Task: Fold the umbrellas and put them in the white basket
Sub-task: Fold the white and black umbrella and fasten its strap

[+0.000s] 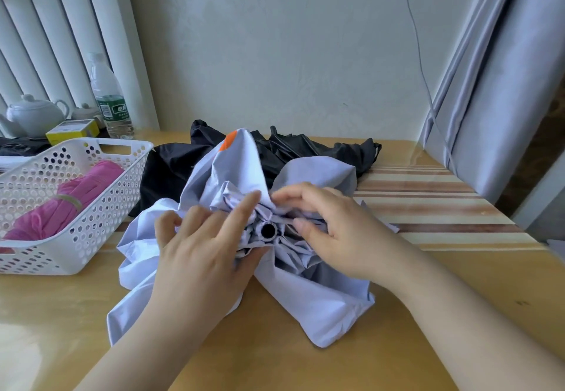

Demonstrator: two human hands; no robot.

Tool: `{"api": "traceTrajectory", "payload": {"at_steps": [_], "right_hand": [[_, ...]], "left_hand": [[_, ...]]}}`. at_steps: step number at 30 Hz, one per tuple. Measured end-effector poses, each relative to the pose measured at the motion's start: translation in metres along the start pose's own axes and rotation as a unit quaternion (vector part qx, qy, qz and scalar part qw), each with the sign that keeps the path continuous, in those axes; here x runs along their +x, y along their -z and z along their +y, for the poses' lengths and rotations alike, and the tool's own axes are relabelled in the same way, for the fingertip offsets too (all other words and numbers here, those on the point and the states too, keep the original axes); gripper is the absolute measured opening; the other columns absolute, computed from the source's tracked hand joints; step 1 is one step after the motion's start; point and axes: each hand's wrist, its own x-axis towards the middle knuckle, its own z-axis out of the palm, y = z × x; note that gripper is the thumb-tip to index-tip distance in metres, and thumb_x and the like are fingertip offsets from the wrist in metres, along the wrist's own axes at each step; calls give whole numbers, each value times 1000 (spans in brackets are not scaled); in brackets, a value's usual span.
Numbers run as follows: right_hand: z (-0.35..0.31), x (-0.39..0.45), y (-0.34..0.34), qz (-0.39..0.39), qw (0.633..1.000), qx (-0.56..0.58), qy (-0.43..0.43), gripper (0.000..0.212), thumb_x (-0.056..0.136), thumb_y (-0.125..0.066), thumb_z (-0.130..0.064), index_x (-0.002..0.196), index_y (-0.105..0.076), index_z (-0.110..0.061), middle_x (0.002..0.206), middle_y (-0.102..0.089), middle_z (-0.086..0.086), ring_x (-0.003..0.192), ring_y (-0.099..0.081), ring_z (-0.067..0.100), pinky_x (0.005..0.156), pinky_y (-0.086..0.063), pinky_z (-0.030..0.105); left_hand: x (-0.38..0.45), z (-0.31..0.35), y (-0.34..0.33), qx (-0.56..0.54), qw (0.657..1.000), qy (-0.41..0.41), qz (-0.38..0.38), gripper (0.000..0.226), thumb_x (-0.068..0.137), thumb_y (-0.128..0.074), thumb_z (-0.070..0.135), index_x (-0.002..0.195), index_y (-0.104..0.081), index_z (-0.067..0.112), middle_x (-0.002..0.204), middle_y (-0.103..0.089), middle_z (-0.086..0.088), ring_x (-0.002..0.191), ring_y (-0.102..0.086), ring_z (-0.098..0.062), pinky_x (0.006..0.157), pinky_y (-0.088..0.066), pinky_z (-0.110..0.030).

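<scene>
Left hand [198, 247] grips bunched lilac umbrella [318, 305] on table [275, 366], fingers round gathered ribs; right hand [333, 222] pinches pleats beside black shaft end [268, 230]; best smooth each panel one way before rolling; three umbrellas: lilac, black umbrella [171, 167] behind, pink umbrella [61, 204] folded in one white basket [91, 237]

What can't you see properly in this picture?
- Black umbrella: head view, mostly behind the lavender umbrella.
- Bottle label: too small to read.
- White basket: cut off by the left edge.
- Lavender umbrella's handle: hidden under fabric and both hands.
</scene>
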Motion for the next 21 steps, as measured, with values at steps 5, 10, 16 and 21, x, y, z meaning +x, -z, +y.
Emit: {"api": "traceTrajectory", "payload": {"at_steps": [5, 10, 16, 21], "right_hand": [[18, -3, 18, 257, 966, -33, -15, 19, 86, -60, 0, 92, -59, -19, 92, -59, -7, 88, -53, -2, 78, -36, 3], [25, -4, 16, 121, 988, -64, -65, 13, 87, -67, -17, 99, -70, -21, 91, -59, -18, 93, -51, -7, 78, -35, 2], [25, 21, 13, 148, 983, -91, -56, 11, 90, -65, -24, 94, -74, -20, 75, -60, -16, 69, -52, -4, 65, -37, 12], [23, 28, 18, 132, 987, -56, -67, 8, 91, -64, -19, 88, -69, -24, 66, -63, -12, 61, -61, 1, 60, -44, 15]], "left_hand": [[1, -2, 3, 20, 1000, -4, -9, 52, 80, -51, 44, 126, -51, 20, 62, -55, 5, 69, -60, -27, 78, -28, -40], [1, -2, 4, 27, 1000, 3, -13, 55, 79, -50, 46, 121, -59, 13, 62, -55, 4, 69, -60, -28, 79, -28, -41], [-2, -3, 7, 30, 999, -13, -32, 50, 82, -51, 43, 127, -49, 21, 60, -54, 4, 67, -58, -28, 76, -28, -40], [2, -6, 10, 61, 995, -68, -51, 52, 85, -47, 34, 137, -43, 30, 55, -41, 3, 55, -50, -26, 74, -30, -41]]}}
